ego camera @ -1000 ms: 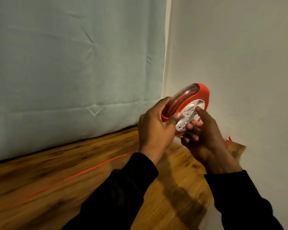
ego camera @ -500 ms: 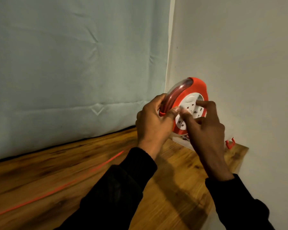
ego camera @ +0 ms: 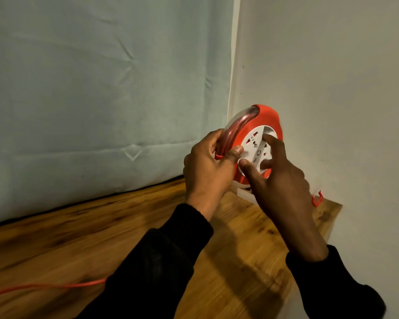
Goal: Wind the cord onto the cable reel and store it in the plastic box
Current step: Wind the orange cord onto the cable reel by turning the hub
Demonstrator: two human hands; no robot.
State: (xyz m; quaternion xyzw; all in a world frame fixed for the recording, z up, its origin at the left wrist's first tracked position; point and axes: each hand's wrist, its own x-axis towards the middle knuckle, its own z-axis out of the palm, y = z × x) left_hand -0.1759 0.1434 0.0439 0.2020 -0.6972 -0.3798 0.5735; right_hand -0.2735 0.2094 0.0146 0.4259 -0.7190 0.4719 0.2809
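Observation:
I hold a round red cable reel point(ego camera: 266, 116) upright above the wooden table's far right corner. Its clear rim shows red cord wound inside, and its white socket face point(ego camera: 255, 146) turns toward me. My left hand point(ego camera: 207, 166) grips the reel's left edge, thumb on the face. My right hand point(ego camera: 279, 178) has its fingers pressed on the white face's recesses. The loose red cord point(ego camera: 44, 287) trails across the table at the lower left, then passes behind my left sleeve. No plastic box is in view.
A pale blue cloth point(ego camera: 101, 88) hangs behind the wooden table point(ego camera: 101, 226). A white wall point(ego camera: 332, 88) closes the right side. A white flat object point(ego camera: 244, 193) lies under the reel, and a small red hook-like piece point(ego camera: 317, 200) sits by the wall.
The white face has turned under my right fingers. The loose cord has shifted from the table's middle toward the near left edge. The reel stays at about the same height.

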